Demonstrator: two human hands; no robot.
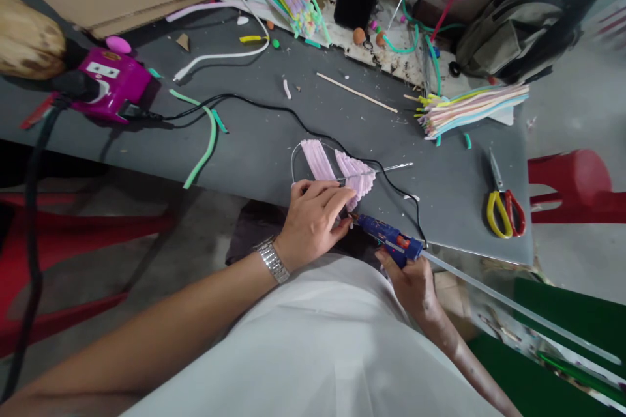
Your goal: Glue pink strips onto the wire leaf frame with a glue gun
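Observation:
My left hand (313, 218), with a metal wristwatch (272, 259), lies shut over a pale pink ribbed craft piece (342, 169) on the grey table (254, 156). The piece is bent over a thin wire loop. A thin metal rod (394, 167) sticks out from under my fingers to the right. My right hand (408, 287) is shut on a blue hot glue gun (388, 239), with its nozzle close to the pink piece. A long translucent glue stick (518, 306) runs from the gun's rear to the lower right. A black cord (313, 124) crosses the table.
Yellow-and-red-handled scissors (505, 212) lie near the table's right edge. Behind them is a bundle of coloured strips (469, 111). A magenta appliance (110, 85) stands at the left. A wooden stick (357, 92), loose green strips, a backpack (513, 32) and red stools (572, 186) surround the table.

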